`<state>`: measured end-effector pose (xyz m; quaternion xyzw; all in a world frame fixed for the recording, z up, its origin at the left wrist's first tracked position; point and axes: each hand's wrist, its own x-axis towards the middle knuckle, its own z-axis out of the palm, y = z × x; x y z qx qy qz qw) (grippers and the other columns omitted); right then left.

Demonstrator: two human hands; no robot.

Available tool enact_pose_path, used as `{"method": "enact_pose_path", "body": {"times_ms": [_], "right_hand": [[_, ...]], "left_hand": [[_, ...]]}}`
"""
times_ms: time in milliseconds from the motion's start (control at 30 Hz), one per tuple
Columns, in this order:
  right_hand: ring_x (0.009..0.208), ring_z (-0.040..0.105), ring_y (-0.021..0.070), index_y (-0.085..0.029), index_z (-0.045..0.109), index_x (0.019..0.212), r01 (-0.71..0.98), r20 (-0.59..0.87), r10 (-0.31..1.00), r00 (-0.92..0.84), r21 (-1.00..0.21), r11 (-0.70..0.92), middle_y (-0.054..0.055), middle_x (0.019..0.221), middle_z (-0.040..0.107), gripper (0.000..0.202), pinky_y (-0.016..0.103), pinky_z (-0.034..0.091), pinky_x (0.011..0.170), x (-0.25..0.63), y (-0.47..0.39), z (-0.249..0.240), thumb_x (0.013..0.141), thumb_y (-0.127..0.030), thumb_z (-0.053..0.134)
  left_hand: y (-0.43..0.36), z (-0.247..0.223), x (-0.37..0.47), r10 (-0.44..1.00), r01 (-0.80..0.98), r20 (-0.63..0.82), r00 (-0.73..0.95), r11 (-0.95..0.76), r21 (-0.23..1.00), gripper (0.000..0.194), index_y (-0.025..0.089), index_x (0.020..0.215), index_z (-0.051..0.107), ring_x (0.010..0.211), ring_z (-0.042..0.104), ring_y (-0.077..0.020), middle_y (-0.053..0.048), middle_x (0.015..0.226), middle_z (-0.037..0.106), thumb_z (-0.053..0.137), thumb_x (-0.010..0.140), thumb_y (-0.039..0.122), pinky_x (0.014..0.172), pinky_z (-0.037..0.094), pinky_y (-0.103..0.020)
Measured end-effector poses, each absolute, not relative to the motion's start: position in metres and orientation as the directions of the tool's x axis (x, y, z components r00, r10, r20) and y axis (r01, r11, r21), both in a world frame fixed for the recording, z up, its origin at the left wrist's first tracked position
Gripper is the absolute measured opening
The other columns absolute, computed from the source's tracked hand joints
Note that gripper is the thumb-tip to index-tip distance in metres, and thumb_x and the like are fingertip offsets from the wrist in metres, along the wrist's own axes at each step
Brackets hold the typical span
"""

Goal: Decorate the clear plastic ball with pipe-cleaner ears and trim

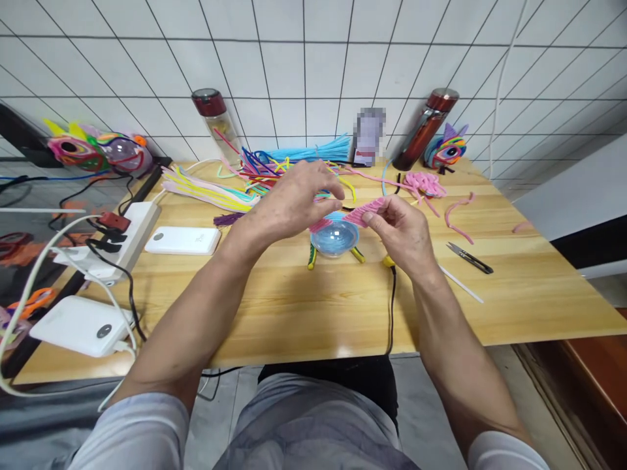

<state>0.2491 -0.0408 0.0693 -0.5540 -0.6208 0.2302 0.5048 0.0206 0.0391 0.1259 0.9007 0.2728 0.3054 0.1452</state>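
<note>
Above the right side of a clear dome-shaped piece with blue inside, my right hand pinches a pink ribbed piece of pipe cleaners between thumb and fingers. My left hand hovers over the left side, thumb and fingers apart, with nothing visible between them. Just below it, another pink ribbed piece shows at the dome's upper left edge, partly hidden by the hand. Yellow-green handles stick out on both sides from under the dome; the rest of that tool is hidden.
Bundles of coloured pipe cleaners lie behind my hands. Thread snips and a white stick lie at right. Two bottles, one a red flask, stand by the tiled wall. A power strip, cables and white power banks are at left.
</note>
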Motion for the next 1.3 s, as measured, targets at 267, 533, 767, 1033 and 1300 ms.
{"method": "enact_pose_path", "body": {"times_ms": [267,533,767,1033,1300], "right_hand": [[0.074,0.057,0.016,-0.025,0.068,0.091,0.36,0.389,0.916,0.097,-0.872,0.332,-0.001,0.081,0.065,0.027,0.03,0.045,0.069,0.248,-0.042,0.075,0.089,-0.049,0.08],[0.06,0.048,0.0121,-0.021,0.07,0.076,0.144,0.245,0.962,0.12,-0.963,0.228,-0.003,0.065,0.059,0.033,0.028,0.038,0.059,0.255,-0.045,0.083,0.082,-0.051,0.084],[0.057,0.047,0.0102,-0.021,0.067,0.069,-0.067,0.159,0.979,0.126,-0.983,0.168,-0.004,0.062,0.057,0.038,0.027,0.036,0.055,0.253,-0.049,0.091,0.073,-0.051,0.089],[0.051,0.044,0.0086,-0.021,0.061,0.063,-0.133,0.137,0.98,0.143,-0.979,0.157,-0.004,0.056,0.055,0.044,0.026,0.03,0.05,0.253,-0.051,0.09,0.069,-0.051,0.092],[0.049,0.042,0.0077,-0.02,0.067,0.068,-0.194,0.126,0.979,0.161,-0.968,0.156,-0.005,0.055,0.056,0.044,0.025,0.032,0.048,0.246,-0.052,0.088,0.066,-0.055,0.094]], "left_hand": [[0.044,0.141,0.045,0.588,0.472,0.23,0.775,-0.781,0.408,0.015,0.02,0.08,0.076,0.079,0.067,-0.02,-0.001,0.074,0.069,0.065,0.089,0.022,0.081,0.05,-0.034],[0.025,0.133,0.051,0.504,0.419,0.476,0.72,-0.864,0.28,0.014,0.019,0.107,0.067,0.095,0.069,-0.0215,-0.007,0.106,0.076,0.066,0.099,0.029,0.085,0.049,-0.034],[0.019,0.116,0.054,0.315,0.453,0.626,0.714,-0.889,-0.069,0.026,0.02,0.102,0.066,0.096,0.068,-0.0253,-0.009,0.099,0.076,0.052,0.11,0.04,0.082,0.044,-0.037],[0.02,0.105,0.062,0.24,0.446,0.734,0.635,-0.89,-0.096,0.038,0.021,0.086,0.066,0.082,0.063,-0.0218,-0.008,0.085,0.073,0.05,0.111,0.045,0.079,0.046,-0.036],[0.015,0.093,0.065,0.226,0.457,0.804,0.551,-0.887,-0.064,0.028,0.02,0.089,0.067,0.086,0.065,-0.0221,-0.008,0.089,0.076,0.058,0.108,0.038,0.081,0.047,-0.037]]}}
